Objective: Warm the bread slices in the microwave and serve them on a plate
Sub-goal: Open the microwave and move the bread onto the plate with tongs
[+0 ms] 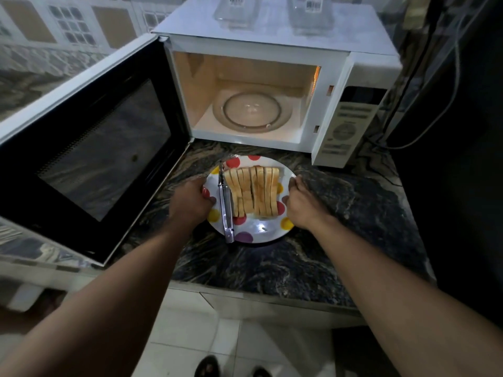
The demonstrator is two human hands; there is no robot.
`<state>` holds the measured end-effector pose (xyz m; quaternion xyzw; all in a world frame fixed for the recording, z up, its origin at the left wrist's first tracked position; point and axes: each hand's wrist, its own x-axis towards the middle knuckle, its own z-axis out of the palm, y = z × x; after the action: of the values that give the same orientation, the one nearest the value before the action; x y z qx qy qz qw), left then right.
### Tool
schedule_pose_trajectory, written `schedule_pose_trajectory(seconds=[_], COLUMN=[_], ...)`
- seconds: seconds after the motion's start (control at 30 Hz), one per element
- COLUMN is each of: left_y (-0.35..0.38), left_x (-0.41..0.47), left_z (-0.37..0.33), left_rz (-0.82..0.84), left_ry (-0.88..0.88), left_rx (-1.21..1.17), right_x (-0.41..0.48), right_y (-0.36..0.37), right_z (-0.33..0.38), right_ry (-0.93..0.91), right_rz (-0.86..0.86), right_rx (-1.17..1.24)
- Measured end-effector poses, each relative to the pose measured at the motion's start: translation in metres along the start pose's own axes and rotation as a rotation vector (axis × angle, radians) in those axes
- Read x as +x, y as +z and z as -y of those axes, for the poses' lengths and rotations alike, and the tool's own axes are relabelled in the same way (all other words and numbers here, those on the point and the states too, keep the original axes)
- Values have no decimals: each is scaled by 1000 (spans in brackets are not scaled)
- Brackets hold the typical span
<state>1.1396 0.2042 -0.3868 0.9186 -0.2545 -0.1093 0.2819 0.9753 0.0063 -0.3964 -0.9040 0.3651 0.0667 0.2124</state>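
A white plate (268, 231) with coloured dots sits on the dark marble counter in front of the microwave. Several bread slices (253, 190) lie in an overlapping row on it, with metal tongs (226, 205) resting along their left side. My left hand (190, 204) grips the plate's left rim and my right hand (302, 204) grips its right rim. The white microwave (334, 104) stands behind, lit inside, its glass turntable (251, 110) bare. Its door (92, 148) hangs wide open to the left.
The dark marble counter (340, 227) ends just behind my arms at a tiled edge. Two clear plastic containers (234, 12) stand on top of the microwave. A dark appliance with cables (449, 104) fills the right side. Tiled wall runs behind on the left.
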Motion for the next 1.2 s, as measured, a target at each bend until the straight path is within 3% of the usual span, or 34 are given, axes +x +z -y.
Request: schedule_pose_trajectory(seconds=[0.2, 0.43, 0.97, 1.2], left_y=[-6, -5, -24, -25], left_x=[9, 29, 12, -8], left_z=[2, 16, -12, -31], left_rz=[46, 173, 240, 170], left_ry=[-8, -155, -207, -174], left_rx=[-93, -259, -723, -755], right_x=[2, 13, -16, -26], right_y=[-10, -15, -20, -37], right_z=[2, -6, -23, -21], right_ry=[57, 142, 58, -28], right_rz=[-112, -73, -81, -62], right_rx=[-53, 296, 1054, 1092])
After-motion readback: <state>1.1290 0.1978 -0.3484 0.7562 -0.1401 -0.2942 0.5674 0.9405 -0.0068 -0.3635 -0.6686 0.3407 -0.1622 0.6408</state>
